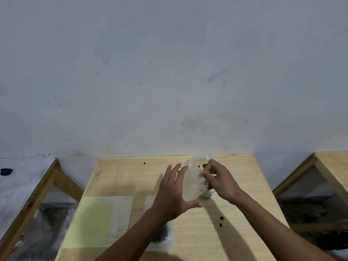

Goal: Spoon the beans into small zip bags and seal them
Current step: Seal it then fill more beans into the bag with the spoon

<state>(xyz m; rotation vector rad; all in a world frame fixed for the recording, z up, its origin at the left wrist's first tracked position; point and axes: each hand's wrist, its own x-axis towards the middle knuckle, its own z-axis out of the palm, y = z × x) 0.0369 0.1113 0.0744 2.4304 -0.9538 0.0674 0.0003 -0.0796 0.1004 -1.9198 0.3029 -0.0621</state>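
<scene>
On the wooden table [188, 242], a pale yellow sheet [98, 221] lies at seven o'clock. The left hand [173, 194] is spread, fingers straight, cupping the left face of a clear zip bag [192, 183] held upright, its long axis running twelve to six. At the bag's two o'clock, the right hand [220, 181] pinches its upper edge beside a few beans [204, 165]. Two loose beans [221, 221] lie at five o'clock. The right hand seems nearer the mouth, so sealing likely starts there.
</scene>
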